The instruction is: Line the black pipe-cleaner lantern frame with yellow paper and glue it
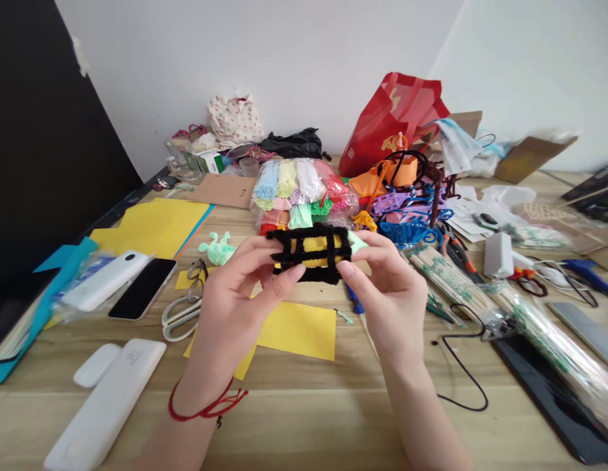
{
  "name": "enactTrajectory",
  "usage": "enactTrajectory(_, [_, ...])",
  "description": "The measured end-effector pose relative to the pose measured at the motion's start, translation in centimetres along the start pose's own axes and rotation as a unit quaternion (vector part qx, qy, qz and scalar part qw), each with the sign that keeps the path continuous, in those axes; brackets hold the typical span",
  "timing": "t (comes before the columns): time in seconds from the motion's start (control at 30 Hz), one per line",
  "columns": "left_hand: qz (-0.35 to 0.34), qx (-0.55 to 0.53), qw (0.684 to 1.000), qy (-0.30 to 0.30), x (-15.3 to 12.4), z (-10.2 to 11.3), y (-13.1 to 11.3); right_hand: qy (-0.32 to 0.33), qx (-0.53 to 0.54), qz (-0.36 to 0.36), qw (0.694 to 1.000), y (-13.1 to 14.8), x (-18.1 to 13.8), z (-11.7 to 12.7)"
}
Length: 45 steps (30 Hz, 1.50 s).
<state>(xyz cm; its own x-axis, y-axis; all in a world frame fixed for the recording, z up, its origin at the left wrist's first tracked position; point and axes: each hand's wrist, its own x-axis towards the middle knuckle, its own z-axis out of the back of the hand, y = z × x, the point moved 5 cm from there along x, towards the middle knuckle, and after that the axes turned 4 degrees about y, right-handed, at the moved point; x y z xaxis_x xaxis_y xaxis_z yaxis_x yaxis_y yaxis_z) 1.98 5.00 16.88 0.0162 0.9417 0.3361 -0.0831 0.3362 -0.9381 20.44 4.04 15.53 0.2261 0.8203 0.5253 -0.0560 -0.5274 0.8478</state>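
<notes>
Frame of fuzzy black strips (pixel 311 257) is up between my hands, above the middle of the table (pixel 313 425). It's a grid of crossed bars, long side running left-right, yellow showing through the gaps. Can't tell if that yellow is part of it or something behind.

Left hand (pixel 239 288): grasping the left end, thumb on the front near the lower edge, fingers round the back. Red string bracelet (pixel 205 413) on that wrist. Right hand (pixel 394 284): grasping the right end, thumb at the lower right corner. Pale green piece (pixel 357 242) sticks out at that end by the right fingers; can't tell if it's attached.

Below the hands: yellow sheet (pixel 298 330) flat on the wood. Left side: scissors (pixel 180 319) near my left wrist, mint-green figure (pixel 218 249) just past the knuckles, dark-screened phone (pixel 143 289) farther out. Straight ahead: clear pack of coloured bundles (pixel 304 186), red bag (pixel 389 124) behind it to the right. Right side: stick packs (pixel 453 288), pliers (pixel 458 252) beside them.
</notes>
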Motion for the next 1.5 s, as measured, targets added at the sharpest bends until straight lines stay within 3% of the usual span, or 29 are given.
enactTrajectory(0.1, [0.015, 0.002, 1.0, -0.001, 0.1, -0.1, 0.3, -0.003, -0.008, 0.001, 1.0, 0.0, 0.1, 0.0])
enactTrajectory(0.37, [0.071, -0.044, 0.993, 0.081, 0.2, -0.7, 0.5, 0.003, 0.016, -0.003, 1.0, -0.2, 0.2, -0.1])
enactTrajectory(0.87, [0.095, -0.101, 0.989, 0.056, 0.6, 0.1, 0.8, 0.046, 0.044, -0.002, 0.998, 0.2, 0.2, -0.4])
enactTrajectory(1.1, [0.186, -0.194, 0.941, 0.206, 0.5, 0.1, 0.8, 0.046, 0.084, -0.036, 0.995, -0.2, 0.0, -0.3])
enactTrajectory(1.27, [0.207, -0.2, 0.944, 0.161, 0.5, 0.4, 1.0, 0.068, 0.076, -0.019, 0.995, 0.1, 0.1, -0.3])
enactTrajectory(1.5, [0.138, -0.111, 0.982, 0.062, 0.6, 0.2, 1.2, 0.075, 0.045, 0.022, 0.996, 0.7, 0.2, -0.7])
